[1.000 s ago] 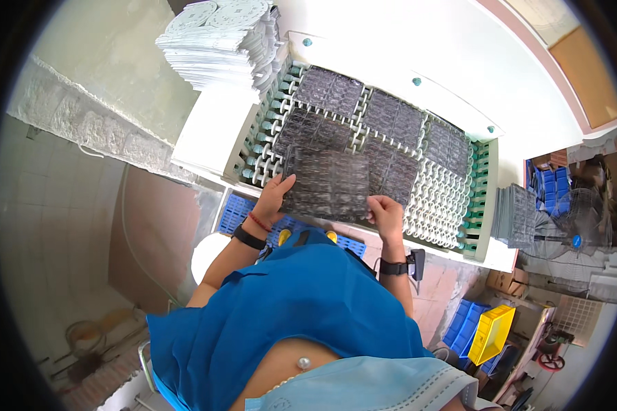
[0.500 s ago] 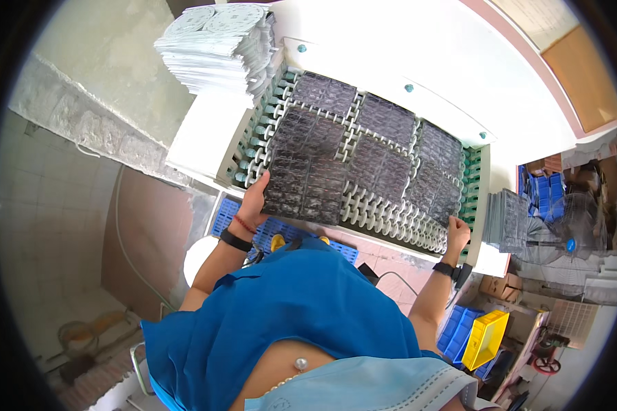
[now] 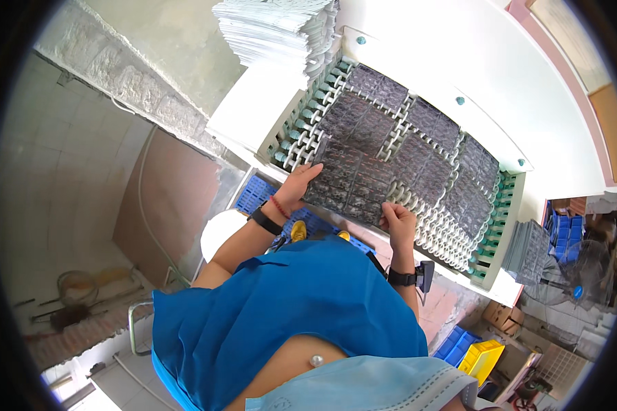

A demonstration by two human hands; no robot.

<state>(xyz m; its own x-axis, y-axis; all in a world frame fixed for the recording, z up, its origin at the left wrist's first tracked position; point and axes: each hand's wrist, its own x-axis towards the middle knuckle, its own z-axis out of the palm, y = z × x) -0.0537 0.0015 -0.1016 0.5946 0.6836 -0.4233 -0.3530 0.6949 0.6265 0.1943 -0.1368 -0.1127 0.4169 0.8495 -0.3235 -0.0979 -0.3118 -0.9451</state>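
A dark, thin rectangular panel (image 3: 349,183) with a fine grid-like pattern is held between my hands at the near left of a roller conveyor (image 3: 440,229). My left hand (image 3: 299,186) is closed on its left edge, thumb on top and the other fingers hidden beneath. At its near right corner my right hand (image 3: 398,223) pinches the edge between thumb and fingers. Several similar dark panels (image 3: 425,164) lie flat in rows on the white wheels beyond. Bare wheels show to the right of the held panel.
A tall stack of pale sheets (image 3: 277,31) stands at the far left on a white surface (image 3: 257,103). Grey panels (image 3: 526,253) lean at the conveyor's right end, near a fan (image 3: 583,274). A blue plastic pallet (image 3: 257,194) is on the floor; a yellow bin (image 3: 482,359) sits lower right.
My right hand has moved left from the conveyor's near right edge to the held panel's corner and grips it. My left hand keeps its hold. The whole view has shifted.
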